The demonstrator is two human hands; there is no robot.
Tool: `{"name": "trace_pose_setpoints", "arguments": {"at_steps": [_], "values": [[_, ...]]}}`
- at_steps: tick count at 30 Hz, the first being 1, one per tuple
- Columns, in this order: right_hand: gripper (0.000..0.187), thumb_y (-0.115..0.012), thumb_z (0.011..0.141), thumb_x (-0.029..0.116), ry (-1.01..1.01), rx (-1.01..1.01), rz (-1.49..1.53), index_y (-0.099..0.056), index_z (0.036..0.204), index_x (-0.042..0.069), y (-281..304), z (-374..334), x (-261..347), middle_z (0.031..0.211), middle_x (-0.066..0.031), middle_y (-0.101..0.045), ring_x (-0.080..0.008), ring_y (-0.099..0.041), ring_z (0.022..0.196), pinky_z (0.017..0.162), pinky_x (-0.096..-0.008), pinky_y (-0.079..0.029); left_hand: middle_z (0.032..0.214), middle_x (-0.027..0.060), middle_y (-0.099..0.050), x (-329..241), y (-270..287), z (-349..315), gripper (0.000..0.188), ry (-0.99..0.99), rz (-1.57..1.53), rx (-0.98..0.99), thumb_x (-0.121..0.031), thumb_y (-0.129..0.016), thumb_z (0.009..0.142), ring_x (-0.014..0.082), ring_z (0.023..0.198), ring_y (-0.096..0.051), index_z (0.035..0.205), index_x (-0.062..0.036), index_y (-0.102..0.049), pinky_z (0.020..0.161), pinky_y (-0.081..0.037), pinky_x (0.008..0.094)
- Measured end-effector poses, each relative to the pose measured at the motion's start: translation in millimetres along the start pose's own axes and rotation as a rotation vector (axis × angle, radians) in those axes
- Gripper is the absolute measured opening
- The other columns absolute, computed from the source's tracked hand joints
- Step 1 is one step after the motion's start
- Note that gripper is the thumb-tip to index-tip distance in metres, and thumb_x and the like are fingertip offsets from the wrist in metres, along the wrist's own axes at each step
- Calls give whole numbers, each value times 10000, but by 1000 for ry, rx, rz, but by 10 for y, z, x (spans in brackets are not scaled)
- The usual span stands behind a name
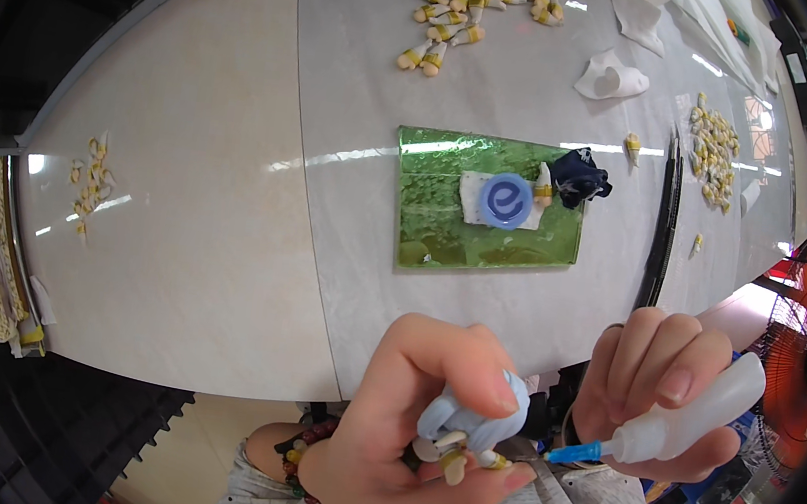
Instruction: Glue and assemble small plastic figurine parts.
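My left hand (422, 426), just past the table's front edge, is closed round a light-blue moulded piece (475, 424). Small beige-and-yellow parts (454, 466) stick out below the piece, between thumb and fingers; how they join it is hidden. To the right, my right hand (654, 384) grips a translucent white squeeze bottle (706, 415), tilted so that its blue dispensing tip (575, 452) points left at those parts. A small gap seems to lie between tip and parts. On the table beyond is a green glassy slab (485, 247) carrying a round blue dish (505, 201) on a white pad.
A crumpled dark-blue piece (581, 178) rests at the slab's right corner. Small beige figure parts with yellow bands (464, 3) lie in groups at the back, far left (89, 183) and right (713, 149). White tissue (611, 78) and a black strip (666, 224) lie right.
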State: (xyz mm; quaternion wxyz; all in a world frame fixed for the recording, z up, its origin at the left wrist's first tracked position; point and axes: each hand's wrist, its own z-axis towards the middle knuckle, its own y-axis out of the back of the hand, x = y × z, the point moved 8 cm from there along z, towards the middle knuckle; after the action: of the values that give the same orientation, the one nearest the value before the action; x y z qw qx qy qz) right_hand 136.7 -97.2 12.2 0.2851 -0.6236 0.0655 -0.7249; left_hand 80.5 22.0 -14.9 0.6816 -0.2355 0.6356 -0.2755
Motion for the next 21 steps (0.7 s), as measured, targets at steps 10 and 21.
{"name": "trace_pose_setpoints", "arguments": {"at_steps": [10, 21], "values": [[397, -583, 799, 427, -13, 17, -43, -525, 807, 34, -38, 1, -1, 606, -30, -452, -90, -388, 508, 412, -190, -312, 883, 49, -432, 13, -1, -35, 477, 152, -27, -13, 95, -586, 706, 27, 596, -359, 1088, -16, -323, 527, -293, 159], [386, -585, 799, 418, -31, 61, -71, -509, 822, 40, -62, 11, 19, 625, -27, -442, -91, -399, 533, 421, -197, -318, 913, 63, -425, 0, -10, -43, 510, 89, -42, 16, 53, -609, 713, 15, 566, -340, 1118, 5, -302, 497, -282, 151]]}}
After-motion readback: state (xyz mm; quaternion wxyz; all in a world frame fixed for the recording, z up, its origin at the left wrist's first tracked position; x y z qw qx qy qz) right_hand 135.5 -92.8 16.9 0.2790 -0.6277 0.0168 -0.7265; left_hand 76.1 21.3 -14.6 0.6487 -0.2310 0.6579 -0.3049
